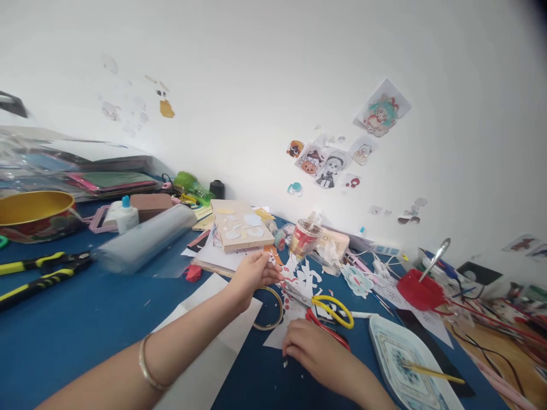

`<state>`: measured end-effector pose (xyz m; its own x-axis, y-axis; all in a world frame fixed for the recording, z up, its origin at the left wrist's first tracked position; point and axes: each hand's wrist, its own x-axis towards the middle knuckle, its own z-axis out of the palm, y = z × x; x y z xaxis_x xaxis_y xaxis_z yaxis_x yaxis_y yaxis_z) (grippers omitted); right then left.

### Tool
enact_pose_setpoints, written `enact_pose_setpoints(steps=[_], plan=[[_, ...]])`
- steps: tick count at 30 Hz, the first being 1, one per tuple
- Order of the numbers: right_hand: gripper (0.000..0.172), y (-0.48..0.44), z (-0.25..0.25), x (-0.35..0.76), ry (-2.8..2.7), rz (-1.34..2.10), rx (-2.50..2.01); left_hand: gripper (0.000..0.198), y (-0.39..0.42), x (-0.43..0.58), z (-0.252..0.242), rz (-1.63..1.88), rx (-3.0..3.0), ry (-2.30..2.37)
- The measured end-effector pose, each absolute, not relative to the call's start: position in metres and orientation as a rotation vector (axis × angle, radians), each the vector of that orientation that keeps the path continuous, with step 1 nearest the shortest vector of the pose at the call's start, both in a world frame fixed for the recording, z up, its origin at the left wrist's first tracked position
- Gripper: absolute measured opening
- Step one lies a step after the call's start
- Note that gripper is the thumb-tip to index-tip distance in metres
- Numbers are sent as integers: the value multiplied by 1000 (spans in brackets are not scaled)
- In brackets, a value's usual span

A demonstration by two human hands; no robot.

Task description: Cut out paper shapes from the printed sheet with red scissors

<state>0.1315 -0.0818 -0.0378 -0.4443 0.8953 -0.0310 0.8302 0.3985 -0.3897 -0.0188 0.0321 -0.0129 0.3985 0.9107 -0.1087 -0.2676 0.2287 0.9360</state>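
Observation:
My left hand (253, 276) is closed, its fingertips pinching a small white paper cutout with red print (287, 278). Just right of it are scissors (331, 312) with one yellow and one red handle loop, blades pointing at the cutout. My right hand (314, 348) is low over the table with curled fingers, close below the red loop and beside a printed paper sheet (276, 337). What its fingers hold, if anything, is hidden. White paper scraps (308, 278) lie heaped beyond the blades. A round hoop or tape ring (281, 310) lies between the hands.
White paper (217, 347) lies under my left forearm. Behind stand a wooden board (237, 242) and a red paper cup (305, 239). A pale tray with a brush (387, 341) and a red container (421, 291) are right; a plastic roll (147, 239) and yellow-black pliers (47, 273) left.

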Motion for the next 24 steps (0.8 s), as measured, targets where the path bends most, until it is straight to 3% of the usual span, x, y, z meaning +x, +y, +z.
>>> enact_pose_setpoints(steps=[5,10,20,24], plan=[[12,-59,-33,132,-2232,392,-1626,19,42,-20,-16,865,1231,856],[11,-25,-28,119,-2441,104,-1805,17,48,-21,-19,829,1268,886],[11,1,-41,122,-2588,44,-1732,21,53,-23,-19,810,1250,860],[14,-4,-47,126,-2536,-127,-1585,19,50,-22,-21,786,1221,834]])
